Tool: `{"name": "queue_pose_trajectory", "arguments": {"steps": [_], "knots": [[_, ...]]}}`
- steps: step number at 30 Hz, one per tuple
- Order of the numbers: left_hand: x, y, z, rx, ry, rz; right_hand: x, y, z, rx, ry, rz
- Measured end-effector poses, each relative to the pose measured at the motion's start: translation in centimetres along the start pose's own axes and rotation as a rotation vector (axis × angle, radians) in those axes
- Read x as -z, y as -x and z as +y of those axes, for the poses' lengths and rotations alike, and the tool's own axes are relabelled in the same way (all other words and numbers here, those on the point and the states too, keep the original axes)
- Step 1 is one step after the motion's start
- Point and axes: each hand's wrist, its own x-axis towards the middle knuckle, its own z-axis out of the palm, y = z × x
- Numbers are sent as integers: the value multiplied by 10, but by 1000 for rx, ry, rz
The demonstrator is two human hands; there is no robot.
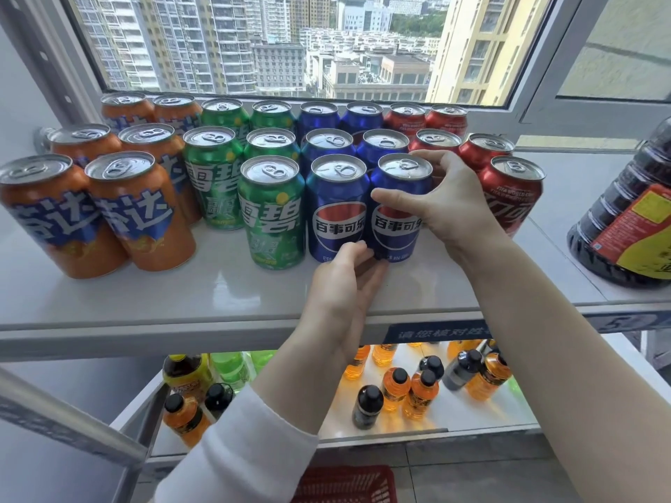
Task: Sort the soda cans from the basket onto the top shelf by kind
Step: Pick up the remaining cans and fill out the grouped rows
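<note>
Orange cans (139,212): six counted, at left of top shelf (218,292).
Green cans (270,216): five counted.
Blue cans (336,212): six counted.
Left hand (345,281): fingertips laid at base of front-right blue can (394,230); grip cannot be told.
Right hand (448,203): curled round that can.
Red cans (508,194): five counted.

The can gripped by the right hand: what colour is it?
The can is blue with a red-white-blue roundel, seen in head view.

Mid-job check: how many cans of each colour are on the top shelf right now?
Orange cans: 6
Green cans: 5
Blue cans: 6
Red cans: 5
Total: 22
</note>
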Motion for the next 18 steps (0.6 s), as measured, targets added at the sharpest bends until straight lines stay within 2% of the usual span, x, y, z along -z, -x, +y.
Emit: {"name": "queue_pose_trajectory", "arguments": {"steps": [6, 11, 14, 18], "knots": [[2, 4, 0, -5, -21, -3, 2, 12, -2, 22, -23, -20], [11, 19, 0, -79, -79, -33, 9, 41, -1, 78, 98, 114], [24, 33, 1, -242, -250, -62, 7, 64, 5, 182, 189, 165], [50, 60, 11, -582, -621, -54, -7, 94, 7, 333, 316, 239]]}}
